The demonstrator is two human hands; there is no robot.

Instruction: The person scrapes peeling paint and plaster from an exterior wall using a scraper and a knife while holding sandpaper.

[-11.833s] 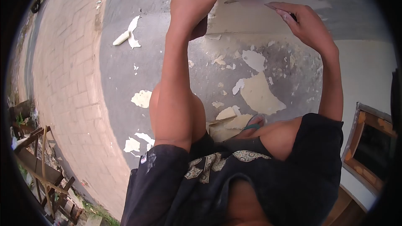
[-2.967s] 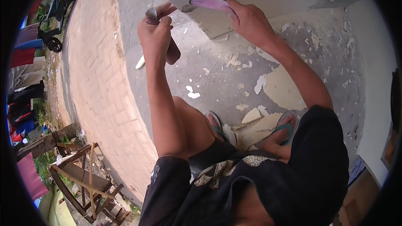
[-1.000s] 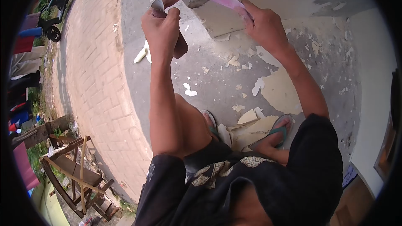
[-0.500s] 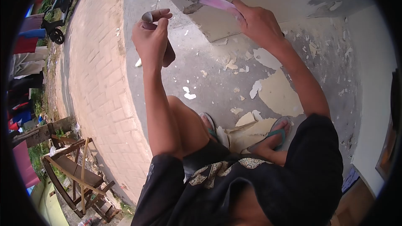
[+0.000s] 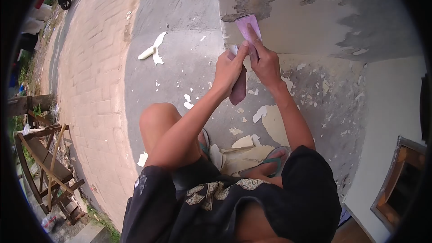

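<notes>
In my right hand (image 5: 266, 65) is a scraper with a pinkish-purple blade (image 5: 246, 26), my index finger stretched along it. The blade's edge lies over the border of a bare grey patch (image 5: 254, 4) on the peeling wall; whether it touches is hard to tell. Close beside it, my left hand (image 5: 228, 71) is closed around a tool with a dark brown handle (image 5: 238, 89). That handle hangs below the fist, and a bit of metal shows above it; the tool's kind is unclear. My left thumb is right by the scraper.
Loose paint flakes (image 5: 243, 141) litter the grey floor around my sandalled feet (image 5: 272, 164). A curled white peel (image 5: 155, 50) lies farther left. Brick paving (image 5: 92, 63) runs along the left, with a broken wooden frame (image 5: 47, 166) beyond. A framed opening (image 5: 400, 184) is at the right.
My left hand has moved right with its tool, up against my right hand. The scraper has turned more upright, its blade still by the bare patch. The whole view has shifted.
</notes>
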